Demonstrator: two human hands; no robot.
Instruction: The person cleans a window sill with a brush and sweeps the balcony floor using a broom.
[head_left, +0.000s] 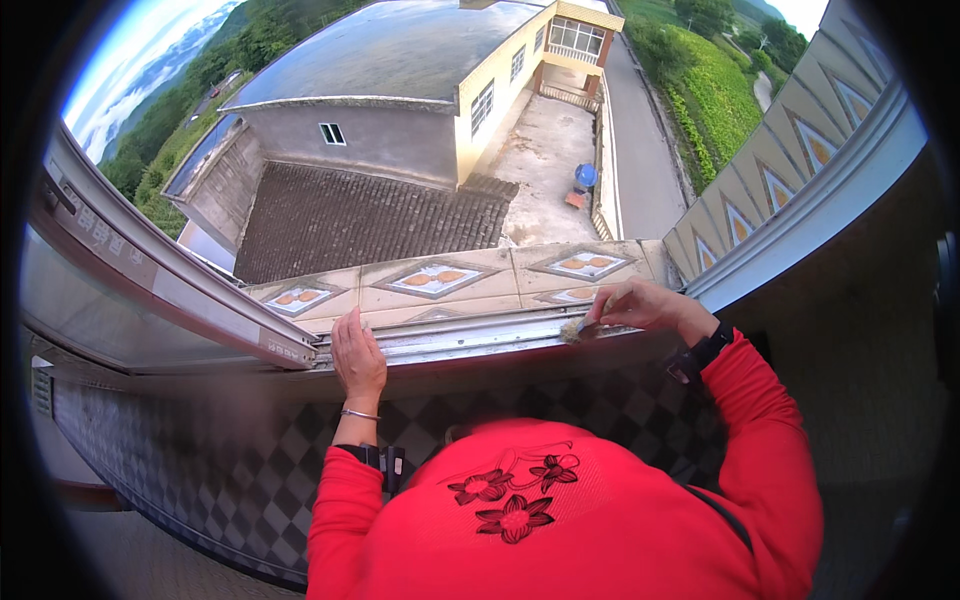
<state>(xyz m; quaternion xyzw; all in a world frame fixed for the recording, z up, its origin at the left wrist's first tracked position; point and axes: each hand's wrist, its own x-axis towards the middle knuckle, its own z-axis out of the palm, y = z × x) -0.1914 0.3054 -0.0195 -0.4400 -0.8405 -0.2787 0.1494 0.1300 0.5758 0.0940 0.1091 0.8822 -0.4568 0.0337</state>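
Observation:
My right hand (634, 304) grips a small brush (572, 330) by its handle. The pale bristles touch the metal track of the window frame (480, 337), towards its right end. Flat on the same track, near the sliding sash, lies my left hand (358, 358), its fingers stretched forward and holding nothing. Dark specks and grime mark the track between the two hands. Beyond it runs an outer sill of patterned tiles (480, 298).
A sliding window sash (217, 289) stands at the left, and a white frame jamb (810, 206) rises at the right. Past the sill is a drop to a tiled roof (367, 217) and a concrete yard (551, 150). Checkered tiles (277, 457) show below the window.

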